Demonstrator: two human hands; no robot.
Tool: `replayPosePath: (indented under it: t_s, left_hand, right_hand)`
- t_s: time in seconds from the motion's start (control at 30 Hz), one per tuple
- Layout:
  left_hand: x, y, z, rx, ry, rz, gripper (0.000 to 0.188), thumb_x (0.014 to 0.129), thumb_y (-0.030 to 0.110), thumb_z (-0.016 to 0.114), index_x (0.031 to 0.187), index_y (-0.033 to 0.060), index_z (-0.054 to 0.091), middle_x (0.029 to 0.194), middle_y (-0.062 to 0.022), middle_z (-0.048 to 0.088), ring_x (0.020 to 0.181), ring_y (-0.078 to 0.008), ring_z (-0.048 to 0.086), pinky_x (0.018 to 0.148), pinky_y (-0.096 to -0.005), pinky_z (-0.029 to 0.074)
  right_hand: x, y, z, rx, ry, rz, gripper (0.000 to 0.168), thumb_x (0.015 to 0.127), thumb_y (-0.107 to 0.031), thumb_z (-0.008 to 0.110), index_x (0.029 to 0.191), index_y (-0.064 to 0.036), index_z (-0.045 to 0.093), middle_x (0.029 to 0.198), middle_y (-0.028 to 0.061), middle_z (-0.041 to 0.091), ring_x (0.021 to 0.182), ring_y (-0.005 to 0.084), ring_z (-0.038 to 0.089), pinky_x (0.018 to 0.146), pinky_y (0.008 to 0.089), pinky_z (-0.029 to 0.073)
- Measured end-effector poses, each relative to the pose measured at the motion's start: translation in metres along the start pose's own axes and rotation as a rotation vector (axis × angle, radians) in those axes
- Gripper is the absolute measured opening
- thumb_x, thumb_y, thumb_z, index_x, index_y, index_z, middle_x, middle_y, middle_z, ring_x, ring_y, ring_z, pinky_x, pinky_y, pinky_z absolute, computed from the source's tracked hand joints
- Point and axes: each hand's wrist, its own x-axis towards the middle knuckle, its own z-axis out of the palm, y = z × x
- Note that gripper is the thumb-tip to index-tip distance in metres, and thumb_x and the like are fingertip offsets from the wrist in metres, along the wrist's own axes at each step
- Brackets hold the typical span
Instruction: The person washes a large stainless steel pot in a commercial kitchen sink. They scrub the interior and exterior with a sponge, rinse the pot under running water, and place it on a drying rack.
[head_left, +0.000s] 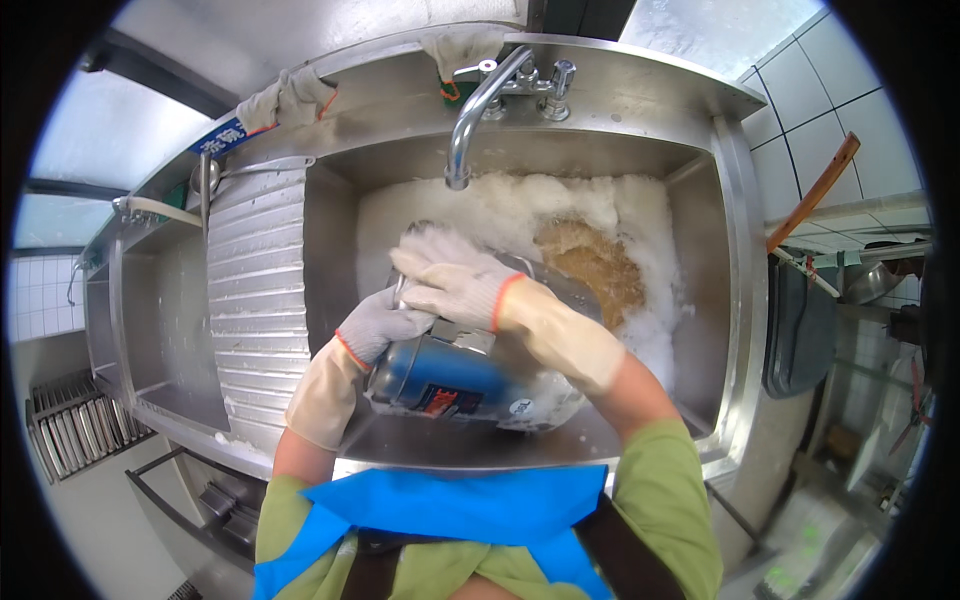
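A large metal container with a blue printed side (450, 375) lies tilted in the stainless steel sink, among white foam (637, 195) and brownish water (592, 262). Both hands wear grey knit gloves with orange cuffs over cream rubber gloves. My left hand (386, 322) grips the container's metal rim or handle at its upper left. Just above it, my right hand (457, 281) is blurred and lies over the same end of the container; whether it holds a scrubber is hidden. The chrome faucet (469, 127) hangs beyond the hands.
A ribbed metal drainboard (259, 300) adjoins the sink on the left, with a second basin (165, 322) past it. Grey gloves (289, 101) hang on the back ledge. A wooden handle (814, 191) leans at the right, above a dark grey plastic bin (802, 330).
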Motion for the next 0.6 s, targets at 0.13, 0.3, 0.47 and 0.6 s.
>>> replayPosePath:
  t_s: [0.13, 0.3, 0.47, 0.6]
  left_hand:
    - [-0.013, 0.002, 0.008, -0.037, 0.066, 0.038, 0.038, 0.093, 0.007, 0.075, 0.130, -0.0017, 0.068, 0.107, -0.0056, 0.075, 0.094, -0.0114, 0.070, 0.085, -0.0267, 0.056]
    - [-0.003, -0.022, -0.011, 0.038, 0.039, 0.043, 0.037, 0.094, 0.007, 0.075, 0.130, -0.0020, 0.068, 0.111, -0.0075, 0.076, 0.096, -0.0120, 0.070, 0.086, -0.0283, 0.057]
    - [-0.004, -0.018, 0.006, -0.021, 0.033, 0.036, 0.036, 0.095, 0.008, 0.076, 0.129, -0.0022, 0.068, 0.113, -0.0078, 0.076, 0.098, -0.0128, 0.071, 0.088, -0.0294, 0.057]
    - [0.001, -0.019, 0.010, -0.044, -0.007, 0.053, 0.033, 0.095, 0.008, 0.075, 0.126, -0.0023, 0.069, 0.113, -0.0076, 0.076, 0.098, -0.0128, 0.071, 0.088, -0.0295, 0.057]
  right_hand:
    - [0.038, 0.017, -0.033, 0.196, -0.576, 0.810, 0.072, 0.095, -0.061, 0.058, 0.130, 0.001, 0.066, 0.141, 0.0284, 0.062, 0.130, 0.0422, 0.060, 0.106, 0.0489, 0.049]
    - [-0.020, -0.051, -0.035, -0.108, -0.354, 0.266, 0.063, 0.088, -0.062, 0.067, 0.115, -0.006, 0.074, 0.123, 0.0216, 0.069, 0.118, 0.0396, 0.064, 0.102, 0.0468, 0.051]
    - [-0.028, -0.059, -0.032, -0.159, -0.628, 0.404, 0.039, 0.094, -0.051, 0.065, 0.107, -0.018, 0.083, 0.107, 0.0148, 0.079, 0.105, 0.0344, 0.073, 0.091, 0.0440, 0.057]
    - [-0.028, -0.068, -0.018, -0.369, -0.613, 0.490, 0.033, 0.102, -0.034, 0.056, 0.105, -0.016, 0.083, 0.105, 0.0156, 0.079, 0.101, 0.0356, 0.076, 0.085, 0.0443, 0.058]
